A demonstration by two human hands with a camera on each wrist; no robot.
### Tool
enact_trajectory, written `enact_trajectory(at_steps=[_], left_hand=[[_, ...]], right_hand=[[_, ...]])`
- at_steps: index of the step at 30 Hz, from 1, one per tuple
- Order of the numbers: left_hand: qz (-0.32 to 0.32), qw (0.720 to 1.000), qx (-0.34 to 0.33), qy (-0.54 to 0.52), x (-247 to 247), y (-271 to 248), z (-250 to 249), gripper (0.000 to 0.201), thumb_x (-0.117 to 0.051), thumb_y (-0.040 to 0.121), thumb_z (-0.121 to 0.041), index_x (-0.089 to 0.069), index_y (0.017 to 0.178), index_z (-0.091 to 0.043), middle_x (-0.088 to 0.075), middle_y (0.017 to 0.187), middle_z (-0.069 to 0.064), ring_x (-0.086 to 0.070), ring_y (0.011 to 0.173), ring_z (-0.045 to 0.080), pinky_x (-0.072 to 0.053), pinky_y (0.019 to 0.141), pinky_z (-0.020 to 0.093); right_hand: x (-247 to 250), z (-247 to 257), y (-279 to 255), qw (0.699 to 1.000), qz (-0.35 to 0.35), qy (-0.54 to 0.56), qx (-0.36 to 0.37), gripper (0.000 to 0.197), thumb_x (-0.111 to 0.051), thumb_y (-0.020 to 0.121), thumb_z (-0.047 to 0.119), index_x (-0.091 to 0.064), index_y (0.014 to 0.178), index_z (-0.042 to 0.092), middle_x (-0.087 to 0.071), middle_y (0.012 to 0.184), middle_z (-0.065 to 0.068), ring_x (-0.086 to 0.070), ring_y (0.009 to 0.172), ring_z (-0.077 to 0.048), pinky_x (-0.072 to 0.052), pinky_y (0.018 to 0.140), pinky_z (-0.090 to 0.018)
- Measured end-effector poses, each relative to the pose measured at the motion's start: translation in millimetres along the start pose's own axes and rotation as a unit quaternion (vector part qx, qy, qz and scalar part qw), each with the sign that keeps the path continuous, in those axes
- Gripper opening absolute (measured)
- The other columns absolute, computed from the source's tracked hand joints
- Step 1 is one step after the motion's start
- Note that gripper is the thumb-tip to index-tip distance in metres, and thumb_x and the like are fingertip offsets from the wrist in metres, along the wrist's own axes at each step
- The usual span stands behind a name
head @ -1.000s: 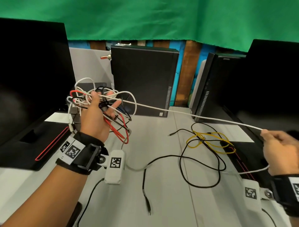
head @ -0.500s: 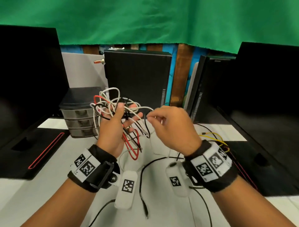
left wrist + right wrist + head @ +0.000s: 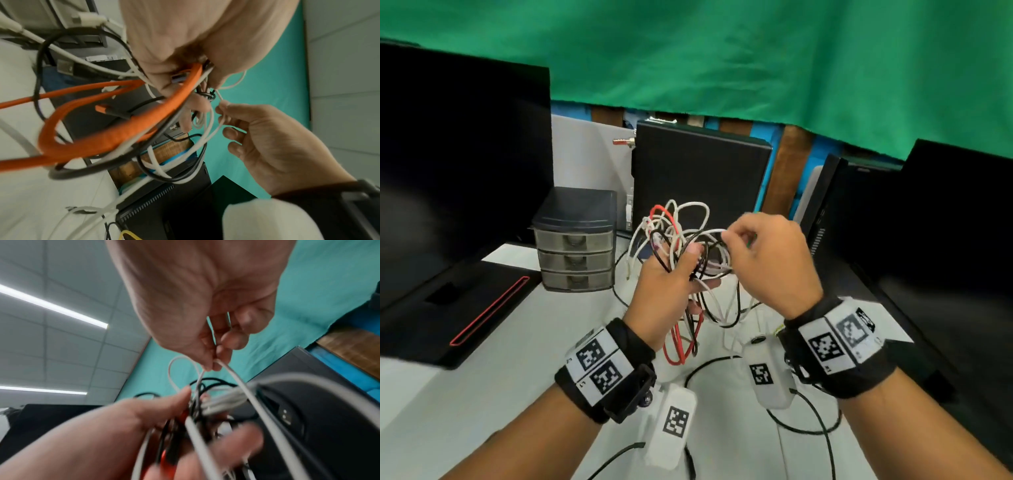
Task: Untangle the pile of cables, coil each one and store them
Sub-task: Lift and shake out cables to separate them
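A tangle of white, black and red cables (image 3: 681, 240) is held up above the table (image 3: 482, 394). My left hand (image 3: 688, 267) grips the tangle from below, with fingers curled round the strands. In the left wrist view the red cable (image 3: 115, 138) loops out of the left hand (image 3: 185, 48). My right hand (image 3: 729, 236) pinches a thin white cable (image 3: 709, 233) at the tangle's upper right. The right wrist view shows thumb and forefinger of the right hand (image 3: 212, 366) closed on that white cable (image 3: 242, 386), just above the left hand (image 3: 133, 415).
A small grey drawer unit (image 3: 575, 240) stands left of the hands, and a black PC tower (image 3: 702, 178) behind them. Dark monitors flank the table on the left (image 3: 448, 154) and right (image 3: 945, 222). A loose black cable (image 3: 808, 425) lies on the table.
The right hand, which held the white cable stretched far to the right, came back to the tangle and now pinches a white strand there. Both hands sit higher and closer together.
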State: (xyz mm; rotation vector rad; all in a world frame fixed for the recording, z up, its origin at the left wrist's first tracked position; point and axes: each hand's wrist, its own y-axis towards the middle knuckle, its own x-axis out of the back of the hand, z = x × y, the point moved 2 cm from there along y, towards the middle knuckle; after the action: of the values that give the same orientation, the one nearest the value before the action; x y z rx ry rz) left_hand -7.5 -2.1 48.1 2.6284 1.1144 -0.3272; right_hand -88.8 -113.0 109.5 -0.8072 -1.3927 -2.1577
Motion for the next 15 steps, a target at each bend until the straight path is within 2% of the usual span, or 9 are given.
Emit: enact_trajectory(at_steps=[2, 4, 7, 9, 11, 13, 15], left_hand=[[-0.027, 0.999, 0.017, 0.007, 3.6, 1.8, 4.6, 0.017, -0.05, 0.104, -0.032, -0.065, 0.107, -0.025, -0.076, 0.105, -0.004, -0.076, 0.088, 0.022, -0.047, 0.046, 0.025], [-0.052, 0.998, 0.035, 0.009, 8.5, 4.4, 9.2, 0.017, -0.05, 0.104, -0.033, -0.065, 0.104, -0.024, -0.077, 0.103, 0.001, -0.076, 0.087, 0.022, -0.041, 0.038, 0.02], [-0.066, 0.997, 0.042, 0.018, 13.8, 9.9, 11.2, 0.019, -0.051, 0.104, -0.032, -0.066, 0.107, -0.02, -0.077, 0.102, 0.003, -0.076, 0.085, 0.024, -0.038, 0.036, 0.018], [-0.052, 0.997, 0.043, 0.036, 12.5, 10.7, 9.9, 0.019, -0.051, 0.103, -0.033, -0.067, 0.106, -0.022, -0.078, 0.098, 0.001, -0.077, 0.082, 0.023, -0.039, 0.037, 0.019], [-0.028, 0.998, 0.041, 0.049, 10.0, 9.2, 9.2, 0.019, -0.053, 0.102, -0.035, -0.068, 0.107, -0.026, -0.077, 0.092, -0.002, -0.077, 0.077, 0.022, -0.044, 0.041, 0.023], [-0.009, 0.997, 0.031, 0.07, 8.0, 9.4, 12.3, 0.019, -0.057, 0.101, -0.033, -0.067, 0.113, -0.023, -0.073, 0.093, 0.001, -0.076, 0.072, 0.022, -0.049, 0.043, 0.026], [-0.003, 0.994, 0.024, 0.107, 8.7, 9.1, 18.8, 0.02, -0.064, 0.097, -0.028, -0.062, 0.114, -0.017, -0.071, 0.098, 0.007, -0.075, 0.07, 0.026, -0.053, 0.043, 0.028]], right_hand=[[11.8, -11.9, 11.7, 0.998, -0.025, 0.041, -0.029, 0.017, -0.067, 0.091, 0.022, -0.071, 0.076, 0.018, -0.064, 0.067, 0.008, -0.06, 0.065, -0.009, -0.052, 0.067, -0.031], [27.2, -17.3, 20.4, 0.991, -0.041, 0.12, -0.042, 0.017, -0.068, 0.091, 0.019, -0.072, 0.075, 0.014, -0.065, 0.066, 0.007, -0.057, 0.061, -0.006, -0.048, 0.064, -0.028], [47.2, -9.2, 20.3, 0.982, -0.063, 0.177, -0.013, 0.016, -0.069, 0.092, 0.017, -0.073, 0.077, 0.012, -0.065, 0.064, 0.006, -0.054, 0.054, -0.003, -0.043, 0.057, -0.022], [48.1, 4.2, 14.4, 0.981, 0.0, 0.195, 0.008, 0.016, -0.068, 0.093, 0.014, -0.07, 0.077, 0.01, -0.063, 0.059, 0.004, -0.052, 0.05, -0.002, -0.041, 0.054, -0.016], [35.7, 17.0, 6.9, 0.98, 0.124, 0.152, 0.011, 0.019, -0.066, 0.094, 0.018, -0.069, 0.077, 0.013, -0.056, 0.052, 0.009, -0.047, 0.046, -0.002, -0.038, 0.051, -0.016], [23.4, 17.9, 5.5, 0.981, 0.189, 0.042, 0.02, 0.023, -0.063, 0.096, 0.029, -0.071, 0.077, 0.019, -0.059, 0.055, 0.015, -0.053, 0.052, -0.003, -0.044, 0.054, -0.023], [20.8, 15.5, 10.6, 0.981, 0.193, -0.011, 0.017, 0.026, -0.061, 0.097, 0.034, -0.073, 0.078, 0.021, -0.064, 0.063, 0.014, -0.06, 0.063, -0.004, -0.052, 0.063, -0.035]])
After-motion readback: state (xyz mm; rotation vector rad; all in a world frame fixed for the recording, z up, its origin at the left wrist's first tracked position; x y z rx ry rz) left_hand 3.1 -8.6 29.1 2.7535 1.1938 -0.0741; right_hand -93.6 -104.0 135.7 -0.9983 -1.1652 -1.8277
